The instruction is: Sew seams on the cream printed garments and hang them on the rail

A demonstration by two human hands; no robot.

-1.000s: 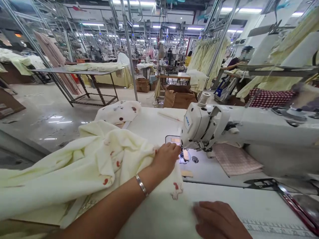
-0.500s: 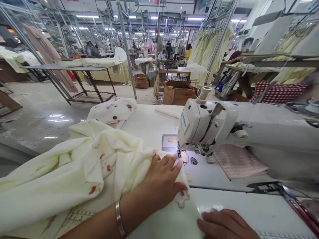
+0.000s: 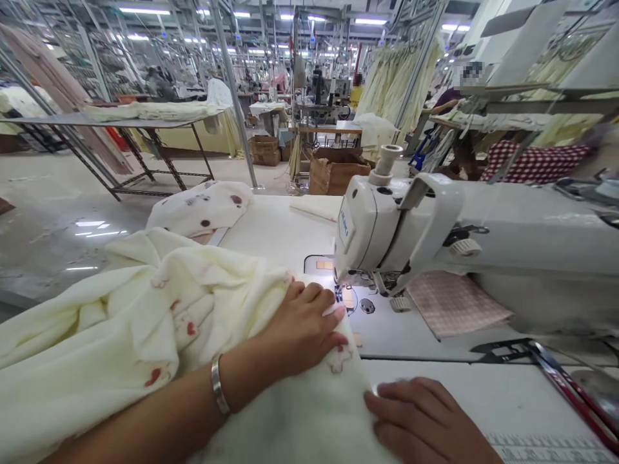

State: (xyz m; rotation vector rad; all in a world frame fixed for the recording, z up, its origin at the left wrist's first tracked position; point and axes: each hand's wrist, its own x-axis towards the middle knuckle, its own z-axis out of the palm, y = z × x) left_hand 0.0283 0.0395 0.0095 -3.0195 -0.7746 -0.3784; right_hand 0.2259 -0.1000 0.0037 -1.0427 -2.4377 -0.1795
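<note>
A pale yellow fleece garment [image 3: 145,316] with small red prints is bunched on the white sewing table [image 3: 275,229]. My left hand [image 3: 302,328] lies flat on its edge, fingers stretched toward the needle area [image 3: 341,293] of the white sewing machine [image 3: 435,232]. My right hand [image 3: 418,415] rests flat at the garment's near right edge, fingers pointing left, close to the table's front.
A folded spotted cloth piece [image 3: 203,206] lies at the table's far left. A pink checked cloth [image 3: 454,303] sits under the machine arm. Cardboard boxes [image 3: 336,171], metal racks and hanging yellow garments [image 3: 401,84] fill the hall behind.
My left hand flattened on the fabric and slid back slightly from the needle. My right hand moved further onto the fabric's edge. The view shifted a little to the right.
</note>
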